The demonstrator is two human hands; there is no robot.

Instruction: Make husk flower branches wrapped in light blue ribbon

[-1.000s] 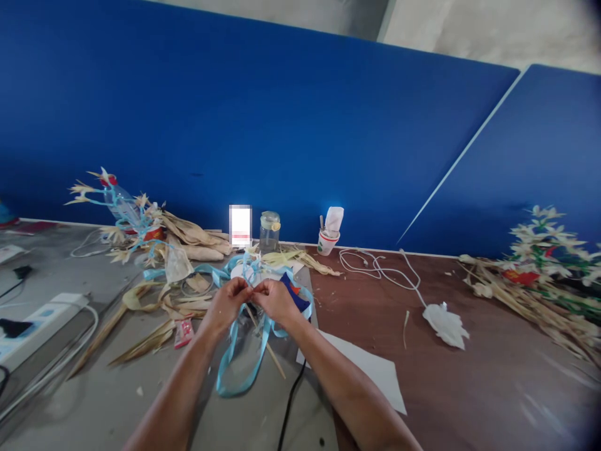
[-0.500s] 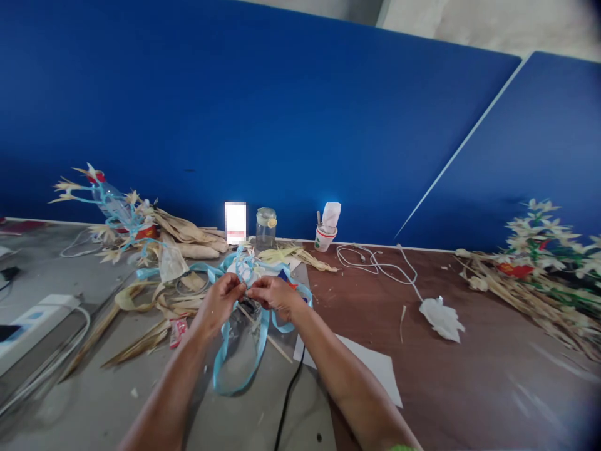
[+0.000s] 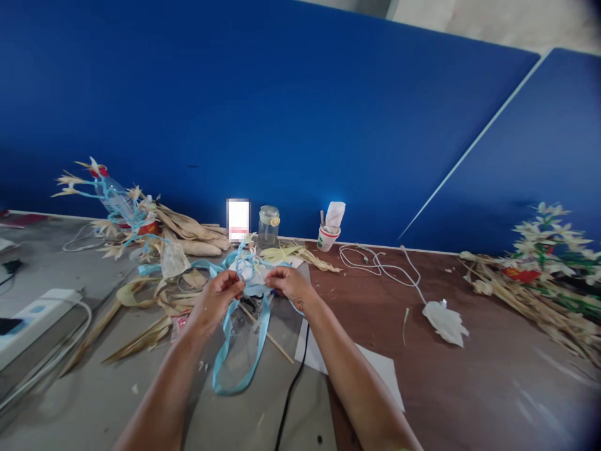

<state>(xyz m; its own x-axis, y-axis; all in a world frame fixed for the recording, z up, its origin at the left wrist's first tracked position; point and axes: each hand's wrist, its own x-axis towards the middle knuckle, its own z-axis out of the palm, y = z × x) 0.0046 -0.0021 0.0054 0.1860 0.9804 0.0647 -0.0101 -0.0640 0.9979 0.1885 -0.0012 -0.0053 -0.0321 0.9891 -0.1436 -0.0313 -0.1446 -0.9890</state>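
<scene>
Light blue ribbon (image 3: 218, 360) hangs in a long loop over the grey part of the desk, below my hands. My left hand (image 3: 220, 293) pinches the ribbon by a small bundle of blue-wrapped stems with pale flowers (image 3: 248, 257). Opposite it, my right hand (image 3: 292, 287) is closed at thumb and forefinger on a ribbon end, with a short bluish stretch between the two hands. The fingertips partly cover what they grip. Under the hands lies a thin wooden stick (image 3: 277, 346). Dried corn husks (image 3: 141, 338) are spread left of my left hand.
A plastic bottle with blue-stemmed flowers (image 3: 113, 197) stands far left, near a white power strip (image 3: 40, 326). Along the blue partition are a lit screen (image 3: 239, 219), a glass jar (image 3: 268, 227) and a paper cup (image 3: 327, 239). White cable (image 3: 375, 266) and husk flowers (image 3: 547, 241) lie right.
My hands have drawn apart; the right moved to the right, opening a gap with ribbon across it. The whole view has shifted slightly.
</scene>
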